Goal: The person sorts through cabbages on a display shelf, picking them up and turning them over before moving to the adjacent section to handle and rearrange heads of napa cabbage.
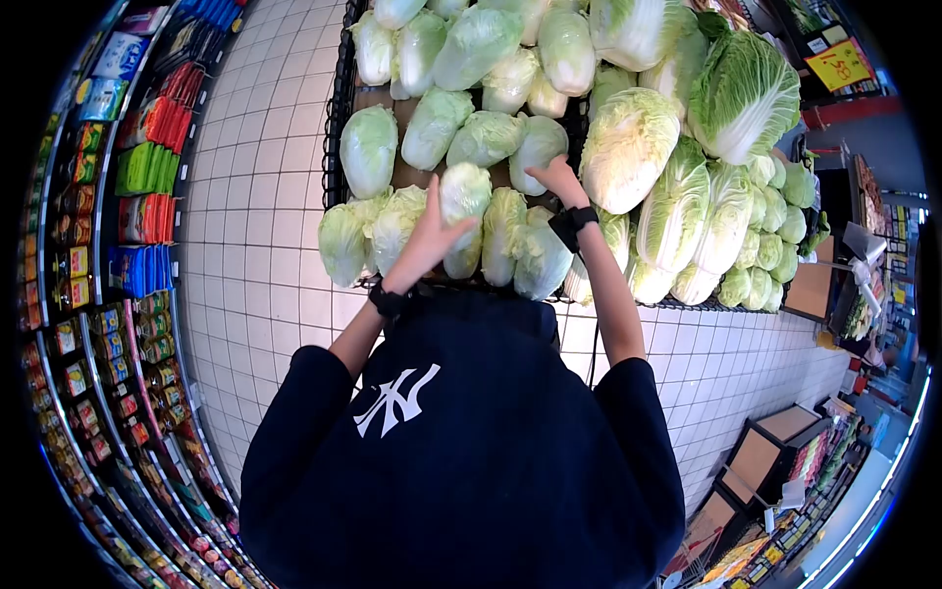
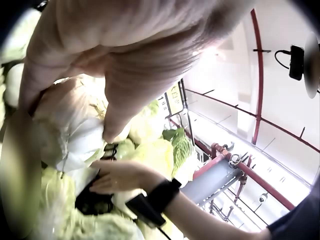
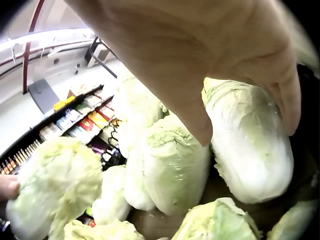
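My left hand (image 1: 428,243) grips a wrapped napa cabbage (image 1: 464,189), its thumb on one side and its fingers on the other. In the right wrist view this cabbage (image 3: 56,185) stands up over the front row, tilted. My right hand (image 1: 562,183) holds another napa cabbage (image 1: 538,155) in the row behind. Seen from the right wrist, the thumb and fingers straddle the leafy top of that cabbage (image 3: 252,145), and its pale base points away from the palm.
More napa cabbages (image 1: 369,149) lie in rows in a black-edged display bin (image 1: 336,128). Larger unwrapped ones (image 1: 628,147) are heaped to the right, with small round cabbages (image 1: 770,231) beyond. Stocked shelves (image 1: 103,324) line the left side across a tiled aisle (image 1: 250,147).
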The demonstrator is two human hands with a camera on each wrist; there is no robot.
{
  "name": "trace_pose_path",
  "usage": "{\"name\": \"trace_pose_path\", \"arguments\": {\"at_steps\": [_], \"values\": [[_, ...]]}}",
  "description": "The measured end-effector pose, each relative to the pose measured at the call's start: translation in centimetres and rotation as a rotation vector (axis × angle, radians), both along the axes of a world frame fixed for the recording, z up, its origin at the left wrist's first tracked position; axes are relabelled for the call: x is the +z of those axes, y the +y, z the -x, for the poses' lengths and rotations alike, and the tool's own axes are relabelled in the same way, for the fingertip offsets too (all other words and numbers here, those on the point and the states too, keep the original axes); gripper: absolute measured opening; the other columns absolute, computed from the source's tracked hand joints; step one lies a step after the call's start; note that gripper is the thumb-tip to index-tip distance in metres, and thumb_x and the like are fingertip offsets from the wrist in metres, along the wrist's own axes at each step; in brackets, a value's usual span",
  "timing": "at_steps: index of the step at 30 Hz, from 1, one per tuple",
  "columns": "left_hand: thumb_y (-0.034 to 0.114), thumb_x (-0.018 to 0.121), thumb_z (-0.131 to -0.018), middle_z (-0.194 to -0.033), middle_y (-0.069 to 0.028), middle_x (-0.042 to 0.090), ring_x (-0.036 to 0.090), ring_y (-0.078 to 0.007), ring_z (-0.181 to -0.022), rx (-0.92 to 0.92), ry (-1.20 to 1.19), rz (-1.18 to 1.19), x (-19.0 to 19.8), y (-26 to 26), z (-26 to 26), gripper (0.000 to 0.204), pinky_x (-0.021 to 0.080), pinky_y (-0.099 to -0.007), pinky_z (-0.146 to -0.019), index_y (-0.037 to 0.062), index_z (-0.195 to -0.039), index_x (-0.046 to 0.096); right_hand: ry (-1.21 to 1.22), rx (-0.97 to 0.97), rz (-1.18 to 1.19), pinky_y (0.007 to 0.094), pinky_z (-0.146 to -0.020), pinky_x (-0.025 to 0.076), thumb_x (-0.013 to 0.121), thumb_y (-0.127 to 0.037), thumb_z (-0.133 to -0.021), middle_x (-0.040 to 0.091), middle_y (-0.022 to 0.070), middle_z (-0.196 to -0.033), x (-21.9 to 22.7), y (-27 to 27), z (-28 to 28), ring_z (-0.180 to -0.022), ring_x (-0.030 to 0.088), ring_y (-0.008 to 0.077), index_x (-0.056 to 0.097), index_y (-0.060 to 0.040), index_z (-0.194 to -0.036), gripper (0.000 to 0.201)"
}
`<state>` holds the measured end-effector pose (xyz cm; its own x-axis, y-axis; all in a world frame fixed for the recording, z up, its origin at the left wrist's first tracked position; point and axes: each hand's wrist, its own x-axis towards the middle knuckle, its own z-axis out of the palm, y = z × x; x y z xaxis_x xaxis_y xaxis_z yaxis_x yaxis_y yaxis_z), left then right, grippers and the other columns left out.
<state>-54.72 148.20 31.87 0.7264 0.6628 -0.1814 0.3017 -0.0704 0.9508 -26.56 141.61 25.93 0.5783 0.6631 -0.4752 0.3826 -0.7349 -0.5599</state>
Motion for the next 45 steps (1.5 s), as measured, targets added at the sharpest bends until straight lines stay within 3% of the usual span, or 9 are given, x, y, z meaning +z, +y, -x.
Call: {"name": "trace_pose_path", "arguments": {"at_steps": [6, 8, 11, 12, 15, 19, 21, 37, 45], "values": [[0.039, 0.06, -0.089, -0.128, -0.0354, 0.045, 0.05, -0.0471, -0.114, -0.083, 0.151, -0.151, -5.1, -3.5, 2.5, 0.091, 0.04, -0.0446, -0.098, -0.0005, -0.148, 0.004, -0.049, 0.045, 0.071, 0.0328, -0.098, 0.045, 0.076, -0.058, -0.066, 0.05, 0.042, -0.12, -3.2, 0.9, -0.5, -0.116, 0.054, 0.0409, 0.002, 0.0292, -0.132, 0.132], [0.041, 0.058, -0.09, -0.119, -0.0346, 0.051, 0.055, -0.0476, -0.103, -0.114, 0.268, -0.165, -3.9, -3.9, 2.6, 0.092, 0.044, -0.0464, -0.09, -0.0012, -0.148, 0.002, -0.186, 0.075, -0.04, 0.0341, -0.114, 0.023, 0.077, -0.054, -0.064, 0.052, 0.0414, -0.117, -8.7, 2.2, -2.0, -0.121, 0.049, 0.0425, 0.004, 0.0298, -0.131, 0.13], [0.041, 0.057, -0.09, -0.099, -0.0311, 0.06, 0.06, -0.0463, -0.083, -0.182, 0.453, -0.185, -2.5, -5.0, 3.3, 0.094, 0.049, -0.0482, -0.075, -0.0031, -0.147, -0.003, -0.255, 0.117, 0.177, 0.0321, -0.117, 0.003, 0.077, -0.055, -0.064, 0.045, 0.0438, -0.124, -6.8, 4.3, -1.3, -0.129, 0.04, 0.0425, 0.026, 0.0262, -0.13, 0.117], [0.04, 0.058, -0.089, -0.089, -0.0285, 0.063, 0.062, -0.0445, -0.074, -0.223, 0.518, -0.196, -2.4, -5.1, 3.4, 0.096, 0.05, -0.0482, -0.068, -0.0042, -0.146, -0.005, -0.247, 0.134, 0.169, 0.0334, -0.117, 0.014, 0.076, -0.055, -0.064, 0.041, 0.0434, -0.129, -6.2, 4.0, -1.1, -0.125, 0.045, 0.0432, 0.043, 0.0223, -0.123, 0.103], [0.038, 0.062, -0.086, -0.076, -0.0261, 0.063, 0.063, -0.0427, -0.068, -0.178, 0.53, -0.289, -2.9, -5.7, 3.8, 0.099, 0.051, -0.0472, -0.063, -0.0064, -0.146, -0.004, -0.096, 0.173, 0.088, 0.0454, -0.116, 0.002, 0.072, -0.067, -0.062, 0.031, 0.048, -0.132, -5.6, 3.4, -1.4, -0.131, 0.034, 0.0492, 0.029, 0.0312, -0.124, 0.124], [0.039, 0.065, -0.084, -0.075, -0.0269, 0.063, 0.063, -0.0429, -0.069, -0.087, 0.492, -0.395, -4.7, -6.0, 4.9, 0.101, 0.051, -0.047, -0.064, -0.0069, -0.146, -0.001, -0.196, -0.067, 0.006, 0.0365, -0.115, 0.02, 0.074, -0.066, -0.061, 0.038, 0.0446, -0.13, -7.0, 3.7, -0.9, -0.125, 0.045, 0.0426, 0.006, 0.0315, -0.129, 0.138], [0.04, 0.068, -0.081, -0.079, -0.0269, 0.064, 0.063, -0.0427, -0.071, -0.037, 0.481, -0.404, -3.8, -6.1, 4.9, 0.103, 0.052, -0.0461, -0.065, -0.0048, -0.146, 0.001, -0.151, -0.148, -0.061, 0.0376, -0.1, 0.043, 0.081, -0.056, -0.057, 0.046, 0.0378, -0.127, -7.5, 3.5, -1.5, -0.115, 0.055, 0.0395, -0.018, 0.0239, -0.131, 0.147], [0.038, 0.069, -0.077, -0.086, -0.0323, 0.064, 0.063, -0.0463, -0.081, -0.081, 0.479, -0.376, -2.7, -5.5, 3.9, 0.086, 0.052, -0.0475, -0.075, -0.0015, -0.142, 0.029, -0.192, -0.131, -0.066, 0.0343, -0.097, 0.045, 0.083, -0.044, -0.059, 0.051, 0.0351, -0.124, -2.7, 2.4, 0.2, -0.115, 0.055, 0.0388, -0.005, 0.0273, -0.133, 0.135], [0.041, 0.066, -0.083, -0.075, -0.0194, 0.064, 0.063, -0.0403, -0.072, -0.165, 0.593, -0.611, -1.1, -1.3, 0.9, 0.076, 0.051, -0.0478, -0.066, -0.0046, -0.136, 0.036, -0.174, -0.202, -0.117, 0.0375, -0.097, 0.046, 0.082, -0.037, -0.063, 0.054, 0.0357, -0.119, -4.0, 2.0, 0.6, -0.111, 0.057, 0.0416, -0.008, 0.0206, -0.137, 0.13]]}}
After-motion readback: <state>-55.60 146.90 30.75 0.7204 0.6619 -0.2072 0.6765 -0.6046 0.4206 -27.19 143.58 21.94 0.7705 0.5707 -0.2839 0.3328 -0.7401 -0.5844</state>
